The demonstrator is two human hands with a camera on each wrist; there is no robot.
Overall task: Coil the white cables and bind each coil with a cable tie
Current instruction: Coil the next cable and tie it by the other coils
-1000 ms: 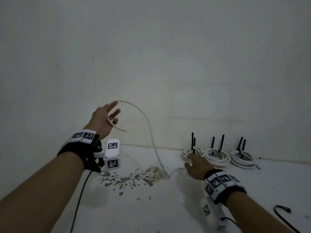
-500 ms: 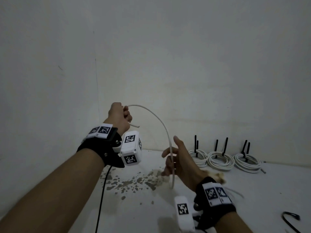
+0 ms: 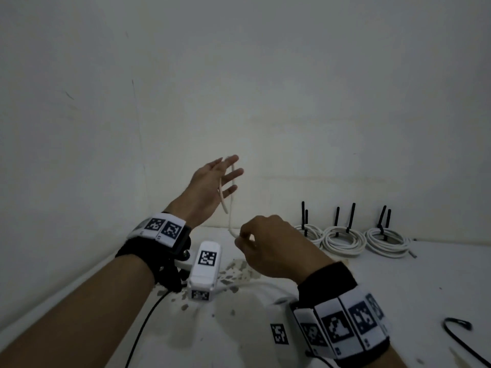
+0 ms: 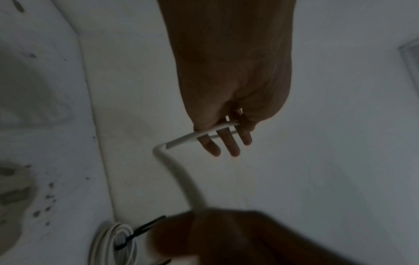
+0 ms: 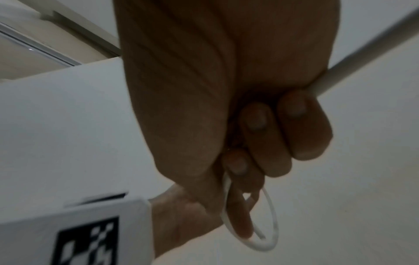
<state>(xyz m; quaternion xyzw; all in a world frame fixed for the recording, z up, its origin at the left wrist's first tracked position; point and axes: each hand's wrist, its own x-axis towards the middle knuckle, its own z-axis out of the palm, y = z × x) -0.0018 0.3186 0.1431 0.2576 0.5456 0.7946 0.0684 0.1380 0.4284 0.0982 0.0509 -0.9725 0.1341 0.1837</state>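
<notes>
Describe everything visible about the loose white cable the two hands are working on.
The loose white cable is a thin, round, smooth cord that looks plastic-sheathed. It is not yet coiled or tied. Near its cut free end it is draped over the straight, spread fingers of the raised left hand, the tip hanging beside the palm. From there it drops to the right hand, whose curled fingers grip it, then trails onto the stained white tabletop. Its far end is out of sight.

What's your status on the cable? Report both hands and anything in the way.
Left hand raised, fingers spread, white cable looped over them. Right hand gripping the cable lower down. Three tied coils at the wall, nothing blocking.
</notes>
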